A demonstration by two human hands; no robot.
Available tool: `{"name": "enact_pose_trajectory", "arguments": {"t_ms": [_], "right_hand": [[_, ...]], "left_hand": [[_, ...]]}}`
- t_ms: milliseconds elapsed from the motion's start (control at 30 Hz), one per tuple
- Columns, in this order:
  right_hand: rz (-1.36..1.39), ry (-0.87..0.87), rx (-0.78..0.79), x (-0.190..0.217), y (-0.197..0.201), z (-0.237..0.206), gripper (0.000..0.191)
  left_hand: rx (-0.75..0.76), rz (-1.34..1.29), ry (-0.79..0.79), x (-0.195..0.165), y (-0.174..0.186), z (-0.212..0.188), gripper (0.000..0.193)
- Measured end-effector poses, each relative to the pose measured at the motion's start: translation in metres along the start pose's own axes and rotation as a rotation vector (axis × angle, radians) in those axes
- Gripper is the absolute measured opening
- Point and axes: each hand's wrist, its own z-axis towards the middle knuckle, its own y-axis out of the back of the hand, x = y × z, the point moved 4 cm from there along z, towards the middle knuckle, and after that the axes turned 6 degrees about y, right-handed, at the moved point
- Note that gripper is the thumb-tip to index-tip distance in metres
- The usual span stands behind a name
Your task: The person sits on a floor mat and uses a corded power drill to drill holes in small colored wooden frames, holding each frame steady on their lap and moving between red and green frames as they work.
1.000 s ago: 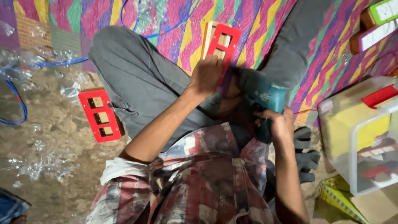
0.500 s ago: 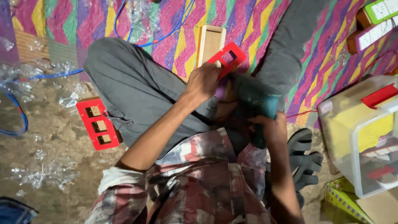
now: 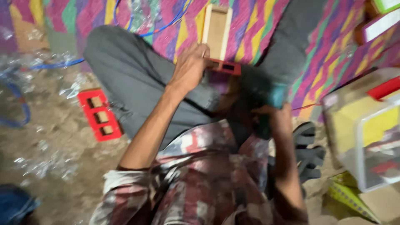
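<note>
I sit cross-legged on a colourful zigzag mat (image 3: 333, 50). My left hand (image 3: 189, 68) grips a red plastic switch frame (image 3: 223, 66), holding it nearly flat at the near end of an open wooden box (image 3: 216, 31) that lies on the mat. My right hand (image 3: 271, 114) is closed around the grip of a dark teal power drill (image 3: 262, 91), held close to my right knee just right of the frame. Motion blur hides the drill's tip.
A second red frame (image 3: 100, 114) with three inserts lies on the dusty floor at left, near clear plastic wrap (image 3: 46, 162) and a blue cable (image 3: 54, 64). A clear plastic bin (image 3: 366, 125), black sandals (image 3: 308, 152) and small cartons (image 3: 385, 21) sit at right.
My left hand has tipped the red frame from facing me to nearly flat, uncovering the wooden box behind it. The drill stays in my right hand, shifted slightly right.
</note>
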Motion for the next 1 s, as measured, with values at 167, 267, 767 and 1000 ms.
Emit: {"name": "enact_pose_trajectory", "arguments": {"t_ms": [167,267,767,1000], "right_hand": [[0.163,0.136,0.055,0.0,-0.008,-0.005,0.023],[0.234,0.134,0.071,-0.002,-0.007,-0.006,0.024],[0.213,0.099,0.084,0.006,-0.002,-0.008,0.017],[0.181,0.09,0.044,0.006,0.001,-0.004,0.016]], "left_hand": [[0.016,0.279,0.043,0.016,0.028,-0.029,0.017],[0.036,0.377,0.085,0.016,0.021,-0.041,0.018],[-0.157,-0.223,0.215,0.006,0.041,0.024,0.014],[-0.172,-0.778,0.608,0.086,-0.007,0.134,0.022]]}}
